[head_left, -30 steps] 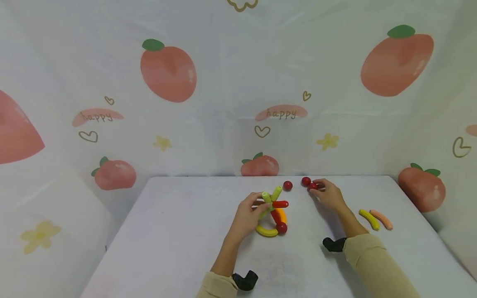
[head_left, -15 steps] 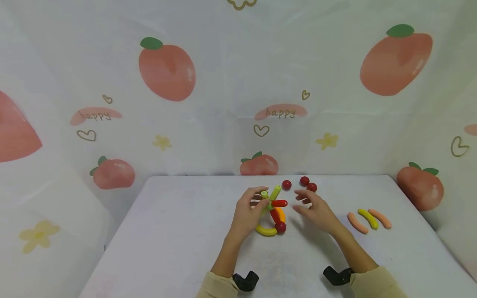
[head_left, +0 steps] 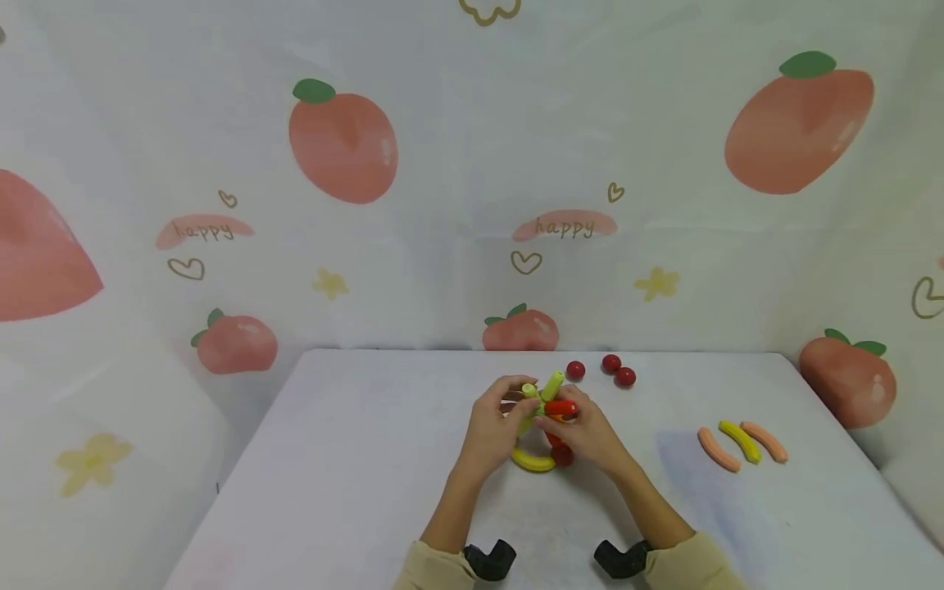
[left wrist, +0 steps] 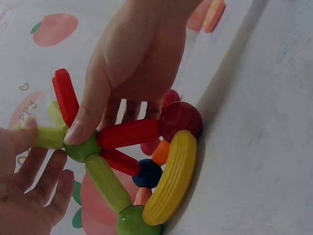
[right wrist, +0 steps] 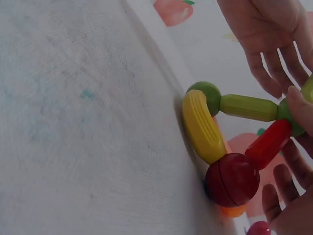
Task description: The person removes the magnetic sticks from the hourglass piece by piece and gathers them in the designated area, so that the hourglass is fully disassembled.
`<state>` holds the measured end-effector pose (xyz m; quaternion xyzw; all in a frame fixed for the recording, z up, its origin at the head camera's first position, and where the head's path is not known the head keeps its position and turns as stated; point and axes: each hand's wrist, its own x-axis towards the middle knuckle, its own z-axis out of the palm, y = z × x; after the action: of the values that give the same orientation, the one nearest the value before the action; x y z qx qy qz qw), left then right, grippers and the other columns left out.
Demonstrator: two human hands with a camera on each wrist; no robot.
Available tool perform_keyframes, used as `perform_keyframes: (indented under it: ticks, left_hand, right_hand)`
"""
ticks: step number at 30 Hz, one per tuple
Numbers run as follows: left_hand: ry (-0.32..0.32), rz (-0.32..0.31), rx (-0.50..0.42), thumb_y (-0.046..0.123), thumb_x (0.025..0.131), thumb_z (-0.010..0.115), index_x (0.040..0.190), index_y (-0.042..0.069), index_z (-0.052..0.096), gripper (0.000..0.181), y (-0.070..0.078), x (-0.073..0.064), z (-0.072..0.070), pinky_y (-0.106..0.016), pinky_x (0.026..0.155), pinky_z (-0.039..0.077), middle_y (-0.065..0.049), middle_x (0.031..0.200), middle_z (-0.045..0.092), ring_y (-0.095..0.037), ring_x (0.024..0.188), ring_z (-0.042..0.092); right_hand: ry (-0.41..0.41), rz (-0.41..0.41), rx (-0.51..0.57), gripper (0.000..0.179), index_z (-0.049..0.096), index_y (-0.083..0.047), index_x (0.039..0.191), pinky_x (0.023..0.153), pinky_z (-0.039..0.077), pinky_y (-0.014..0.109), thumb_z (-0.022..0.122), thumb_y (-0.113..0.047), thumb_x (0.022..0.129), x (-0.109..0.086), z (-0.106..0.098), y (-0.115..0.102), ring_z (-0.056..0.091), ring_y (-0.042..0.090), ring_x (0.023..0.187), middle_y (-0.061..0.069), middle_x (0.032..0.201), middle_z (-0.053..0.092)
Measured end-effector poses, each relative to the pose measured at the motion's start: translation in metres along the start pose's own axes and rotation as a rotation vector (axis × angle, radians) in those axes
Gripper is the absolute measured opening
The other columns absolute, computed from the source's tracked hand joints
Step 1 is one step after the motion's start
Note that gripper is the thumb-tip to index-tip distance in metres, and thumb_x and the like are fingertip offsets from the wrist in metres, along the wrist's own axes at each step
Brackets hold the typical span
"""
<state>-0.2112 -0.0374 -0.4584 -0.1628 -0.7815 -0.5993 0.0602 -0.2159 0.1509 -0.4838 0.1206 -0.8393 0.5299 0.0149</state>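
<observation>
A stick-and-ball building toy (head_left: 533,461) stands near the middle of the table, with both hands at its top. Its base has a yellow curved stick (left wrist: 172,178), a dark red ball (left wrist: 181,121) and a dark blue ball (left wrist: 147,173). Red and light green sticks rise to a green ball (left wrist: 80,151) on top, from which more sticks branch out. My left hand (head_left: 487,422) pinches a light green stick (left wrist: 49,137) beside that ball. From the other side my right hand (head_left: 586,434) holds the top, thumb pressed on the green ball and fingers behind.
Several red balls lie at the table's back edge, including one red ball (head_left: 625,377) at the right of them. Two peach curved sticks, one a peach stick (head_left: 719,451), lie beside a yellow curved stick (head_left: 741,442) on the right. A printed cloth (head_left: 413,270) hangs behind the table.
My right hand has left a red ball at the back, come left and forward, and now grips the toy's top. My left hand has kept its hold.
</observation>
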Motion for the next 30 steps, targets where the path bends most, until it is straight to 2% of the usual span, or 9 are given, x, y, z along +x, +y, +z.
perform_keyframes:
  ticks: [3, 6, 9, 14, 17, 20, 23, 26, 30]
  left_hand:
    - [0.062, -0.007, -0.084, 0.031, 0.101, 0.063, 0.127, 0.013, 0.060, 0.031, 0.002, 0.001, -0.003, -0.025, 0.091, 0.057, -0.005, 0.117, 0.069, -0.014, 0.103, 0.065]
    - [0.151, -0.015, -0.173, 0.025, 0.100, 0.066, 0.124, 0.008, 0.059, 0.030, 0.004, 0.000, -0.013, -0.025, 0.088, 0.057, -0.010, 0.116, 0.069, -0.016, 0.101, 0.065]
    - [0.213, -0.047, -0.160, 0.014, 0.095, 0.072, 0.119, 0.009, 0.064, 0.026, 0.000, -0.004, -0.029, -0.021, 0.085, 0.057, -0.007, 0.119, 0.072, -0.017, 0.102, 0.066]
    - [0.265, -0.221, -0.076, 0.008, 0.090, 0.076, 0.116, 0.009, 0.068, 0.027, -0.020, -0.015, -0.063, -0.016, 0.082, 0.055, -0.005, 0.120, 0.075, -0.016, 0.101, 0.068]
    - [0.294, -0.345, -0.024, 0.010, 0.089, 0.077, 0.116, 0.007, 0.069, 0.029, -0.031, -0.019, -0.087, -0.017, 0.079, 0.055, -0.009, 0.120, 0.073, -0.017, 0.101, 0.068]
    - [0.291, -0.429, 0.066, 0.013, 0.088, 0.077, 0.116, 0.008, 0.070, 0.029, -0.040, -0.024, -0.114, -0.020, 0.079, 0.054, -0.012, 0.120, 0.070, -0.019, 0.102, 0.069]
    - [0.256, -0.465, 0.193, 0.014, 0.088, 0.076, 0.117, 0.008, 0.070, 0.030, -0.049, -0.031, -0.139, -0.026, 0.084, 0.055, -0.013, 0.123, 0.069, -0.023, 0.108, 0.069]
    - [0.235, -0.465, 0.325, 0.014, 0.089, 0.075, 0.117, 0.007, 0.069, 0.030, -0.060, -0.038, -0.160, -0.035, 0.089, 0.056, -0.015, 0.122, 0.070, -0.027, 0.110, 0.070]
    - [0.233, -0.456, 0.459, 0.013, 0.088, 0.077, 0.115, 0.007, 0.070, 0.029, -0.068, -0.045, -0.178, -0.046, 0.094, 0.055, -0.016, 0.117, 0.072, -0.031, 0.110, 0.068]
  right_hand:
    - [0.003, 0.021, 0.005, 0.039, 0.064, -0.016, 0.123, 0.098, 0.057, 0.042, 0.079, -0.029, 0.089, -0.001, 0.002, -0.001, 0.059, 0.023, 0.113, 0.005, 0.124, 0.061]
    - [-0.001, 0.043, 0.027, 0.042, 0.061, -0.017, 0.126, 0.100, 0.057, 0.043, 0.078, -0.031, 0.090, -0.001, 0.004, -0.004, 0.061, 0.023, 0.118, 0.003, 0.129, 0.062]
    - [-0.007, 0.055, 0.046, 0.042, 0.058, -0.018, 0.125, 0.099, 0.058, 0.041, 0.077, -0.032, 0.091, -0.002, 0.006, -0.006, 0.060, 0.024, 0.121, 0.002, 0.134, 0.063]
    - [-0.002, 0.071, 0.058, 0.043, 0.055, -0.017, 0.125, 0.098, 0.058, 0.032, 0.076, -0.033, 0.092, -0.005, 0.008, -0.005, 0.060, 0.024, 0.123, 0.001, 0.137, 0.065]
    - [0.009, 0.095, 0.063, 0.044, 0.053, -0.017, 0.128, 0.097, 0.056, 0.025, 0.075, -0.033, 0.093, -0.007, 0.008, -0.004, 0.060, 0.023, 0.126, 0.001, 0.139, 0.065]
    - [0.016, 0.116, 0.063, 0.044, 0.052, -0.017, 0.129, 0.094, 0.055, 0.021, 0.074, -0.032, 0.094, -0.007, 0.008, -0.003, 0.059, 0.022, 0.126, 0.000, 0.140, 0.064]
    - [0.010, 0.133, 0.070, 0.044, 0.051, -0.017, 0.129, 0.093, 0.056, 0.022, 0.074, -0.032, 0.094, -0.007, 0.008, -0.004, 0.058, 0.021, 0.125, 0.000, 0.141, 0.064]
    - [0.006, 0.140, 0.074, 0.044, 0.052, -0.017, 0.129, 0.097, 0.057, 0.028, 0.074, -0.031, 0.094, -0.007, 0.009, -0.005, 0.059, 0.022, 0.126, 0.000, 0.140, 0.064]
    - [0.003, 0.136, 0.073, 0.044, 0.052, -0.018, 0.129, 0.099, 0.057, 0.032, 0.075, -0.030, 0.093, -0.006, 0.009, -0.005, 0.059, 0.021, 0.127, -0.001, 0.141, 0.064]
